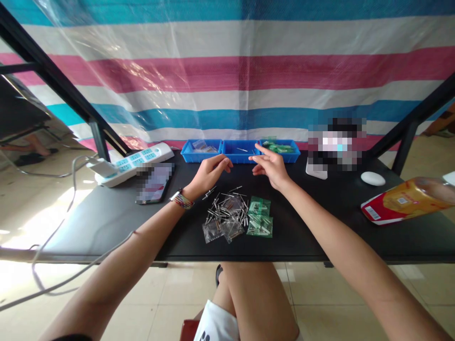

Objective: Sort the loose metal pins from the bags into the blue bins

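My left hand hovers over the black table just in front of the left blue bin, its fingers curled in toward the thumb; whatever they may hold is too small to see. My right hand is at the front edge of the middle blue bin, fingers apart and index raised, with nothing visible in it. A single metal pin lies in that bin. Behind both hands, nearer me, sit a pile of loose metal pins, small clear bags and green bags.
A third blue bin holds green bags. A white power strip and a phone lie at the left, with a cable hanging off the edge. At the right are a white mouse and a red-and-yellow package. A striped tarp hangs behind.
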Motion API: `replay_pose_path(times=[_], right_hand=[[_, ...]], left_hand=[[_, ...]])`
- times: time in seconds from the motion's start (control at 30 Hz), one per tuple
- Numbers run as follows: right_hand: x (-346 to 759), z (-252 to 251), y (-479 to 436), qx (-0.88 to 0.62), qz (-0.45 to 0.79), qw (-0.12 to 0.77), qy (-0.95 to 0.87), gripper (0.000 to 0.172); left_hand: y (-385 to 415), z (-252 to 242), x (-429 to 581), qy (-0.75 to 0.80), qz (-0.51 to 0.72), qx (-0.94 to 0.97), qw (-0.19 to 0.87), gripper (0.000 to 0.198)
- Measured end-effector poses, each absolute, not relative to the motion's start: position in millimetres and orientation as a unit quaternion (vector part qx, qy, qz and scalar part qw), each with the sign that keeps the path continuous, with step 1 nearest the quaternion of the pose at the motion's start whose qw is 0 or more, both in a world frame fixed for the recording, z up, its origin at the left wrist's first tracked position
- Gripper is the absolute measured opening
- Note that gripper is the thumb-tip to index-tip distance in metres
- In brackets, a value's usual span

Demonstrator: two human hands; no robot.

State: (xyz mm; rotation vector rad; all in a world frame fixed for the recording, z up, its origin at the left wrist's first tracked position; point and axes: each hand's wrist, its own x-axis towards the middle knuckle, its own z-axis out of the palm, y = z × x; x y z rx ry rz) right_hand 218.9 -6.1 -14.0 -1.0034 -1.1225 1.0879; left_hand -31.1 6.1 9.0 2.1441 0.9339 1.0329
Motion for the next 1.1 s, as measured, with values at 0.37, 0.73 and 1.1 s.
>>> replay_pose_path(times=[0.37, 0.73, 1.1], right_hand=[[205.2, -19.0, -32.9, -0.422, 0.210, 0.320, -0.822, 0.013], [210.2, -18.5, -22.9, -0.428, 0.384, 0.477, -0.665, 0.016], [204.5, -15.4, -29.7, -0.403, 0.479, 0.557, -0.546, 0.038]], left_hand=[[6.2, 7.0, -28.9, 0.344, 0.387, 0.803, 0.294, 0.045], [5.0, 6.4, -28.0, 0.308, 0.357, 0.823, 0.318, 0.030], [6.2, 2.1, -26.2, 0.305, 0.373, 0.824, 0.299, 0.021]])
